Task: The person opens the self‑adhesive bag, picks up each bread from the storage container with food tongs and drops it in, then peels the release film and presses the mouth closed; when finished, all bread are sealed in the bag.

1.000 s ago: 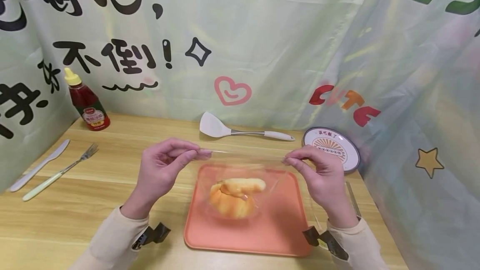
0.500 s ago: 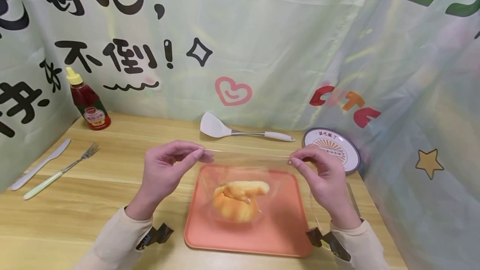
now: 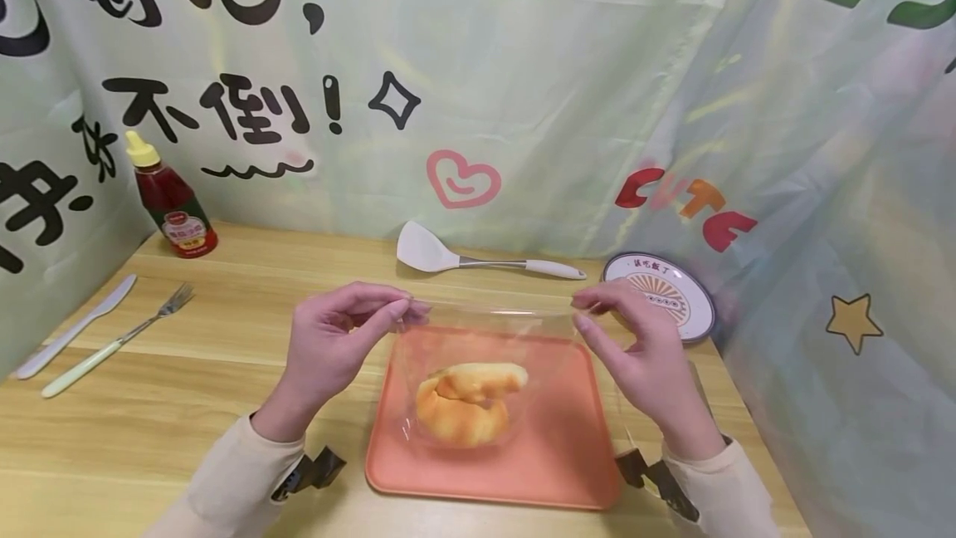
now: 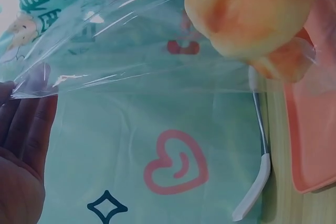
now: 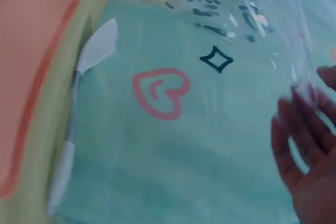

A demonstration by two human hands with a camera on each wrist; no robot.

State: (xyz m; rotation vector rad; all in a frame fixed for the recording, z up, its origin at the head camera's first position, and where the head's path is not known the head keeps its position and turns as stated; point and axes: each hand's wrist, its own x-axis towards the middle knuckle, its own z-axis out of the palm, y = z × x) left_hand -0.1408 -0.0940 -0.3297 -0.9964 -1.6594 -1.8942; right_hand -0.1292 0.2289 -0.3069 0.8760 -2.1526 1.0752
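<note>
A clear plastic bag (image 3: 515, 324) hangs above a coral tray (image 3: 560, 455), with golden bread (image 3: 463, 423) inside it: a rounded, ridged piece and a longer piece on top. My left hand (image 3: 336, 343) pinches the bag's upper left corner between thumb and fingers. At the upper right corner, my right hand (image 3: 642, 364) has thumb and forefinger apart, the film beside its fingertips. In the right wrist view the film (image 5: 302, 90) touches the fingers, while the thumb stands off. The left wrist view shows the stretched bag (image 4: 131, 51) and the bread (image 4: 252, 14) close up.
Behind the tray lies a white spatula (image 3: 426, 249). A patterned oval plate (image 3: 695, 305) leans at the back right. To the left are a knife (image 3: 78, 326), a fork (image 3: 119, 343) and a red sauce bottle (image 3: 175, 210). Printed cloth (image 3: 560, 106) walls the table.
My right thumb and forefinger have parted from their pinch on the bag's edge. The bag's mouth has slackened, and the bread has shifted slightly left. My left hand keeps its hold.
</note>
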